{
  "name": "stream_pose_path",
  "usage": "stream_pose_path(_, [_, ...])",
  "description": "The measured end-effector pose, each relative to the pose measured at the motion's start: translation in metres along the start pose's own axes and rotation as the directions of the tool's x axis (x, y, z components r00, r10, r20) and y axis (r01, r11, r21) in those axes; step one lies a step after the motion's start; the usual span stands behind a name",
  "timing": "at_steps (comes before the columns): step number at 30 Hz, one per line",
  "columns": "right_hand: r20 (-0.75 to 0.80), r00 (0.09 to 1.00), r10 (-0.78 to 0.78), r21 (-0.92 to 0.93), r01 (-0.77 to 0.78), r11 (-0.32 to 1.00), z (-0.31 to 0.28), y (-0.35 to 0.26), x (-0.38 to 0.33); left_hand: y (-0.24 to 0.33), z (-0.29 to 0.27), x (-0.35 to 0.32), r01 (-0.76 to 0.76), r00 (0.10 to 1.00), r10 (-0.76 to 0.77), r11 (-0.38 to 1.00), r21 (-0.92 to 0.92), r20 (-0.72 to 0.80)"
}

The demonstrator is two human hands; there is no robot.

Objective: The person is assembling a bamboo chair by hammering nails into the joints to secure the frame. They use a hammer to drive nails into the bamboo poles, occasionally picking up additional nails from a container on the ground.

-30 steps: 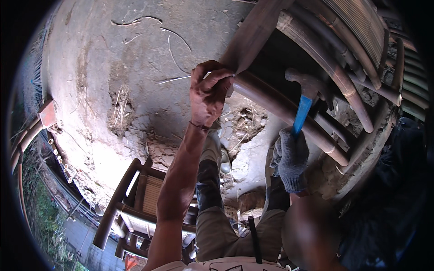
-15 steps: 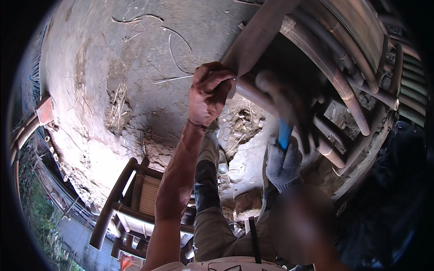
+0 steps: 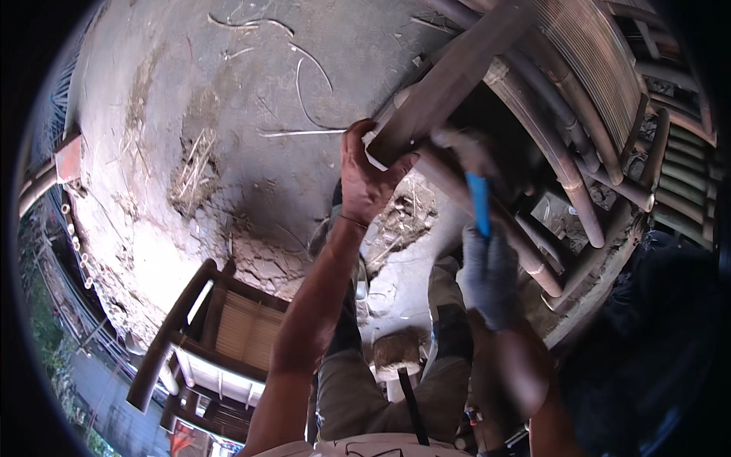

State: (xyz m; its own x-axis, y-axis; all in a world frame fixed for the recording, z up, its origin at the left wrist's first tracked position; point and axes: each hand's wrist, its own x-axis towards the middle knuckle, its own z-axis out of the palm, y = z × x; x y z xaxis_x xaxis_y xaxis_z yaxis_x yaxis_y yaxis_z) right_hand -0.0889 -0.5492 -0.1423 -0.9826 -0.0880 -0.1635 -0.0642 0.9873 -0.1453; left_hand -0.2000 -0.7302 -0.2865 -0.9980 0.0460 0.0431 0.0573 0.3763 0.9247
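Note:
My left hand grips the near end of a flat wooden slat that runs up to the right over a frame of brown bamboo poles. My right hand, in a grey glove, is closed on the blue handle of a hammer. The hammer's head is blurred and sits just right of my left hand, close to the end of the slat. My knees and dark boots show below the hands.
Cracked earth and concrete ground with thin shavings spreads to the left. A small bamboo stool or chair stands at lower left. Stacked bamboo furniture fills the right side. A low wooden block sits between my legs.
My right hand has swung the blue-handled hammer from the right in toward the end of the slat. My left hand has kept its hold on the slat.

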Motion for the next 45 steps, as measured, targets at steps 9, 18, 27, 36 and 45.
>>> stream_pose_path(9, [-0.045, 0.678, -0.733, 0.110, 0.733, 0.671, -0.062, 0.045, 0.225, 0.070, 0.143, -0.044, 0.682, 0.527, -0.766, 0.640, -0.354, -0.369])
stream_pose_path(18, [0.564, 0.612, -0.555, -0.191, 0.750, 0.633, -0.075, -0.047, 0.270, 0.069, 0.141, -0.045, 0.708, 0.530, -0.767, 0.635, -0.311, -0.362])
stream_pose_path(27, [0.274, 0.730, -0.625, -0.214, 0.680, 0.701, -0.086, -0.023, 0.245, 0.072, 0.127, -0.045, 0.704, 0.557, -0.797, 0.602, -0.377, -0.234])
stream_pose_path(36, [-0.011, 1.000, 0.029, 0.616, -0.016, 0.788, -0.022, 0.034, 0.045, 0.053, 0.033, -0.033, 0.415, 0.906, -0.372, 0.876, 0.248, -0.203])
stream_pose_path(45, [-0.064, 0.995, -0.079, 0.440, 0.099, 0.893, -0.006, 0.033, 0.021, 0.037, 0.049, -0.031, 0.363, 0.931, -0.325, 0.860, 0.358, -0.164])
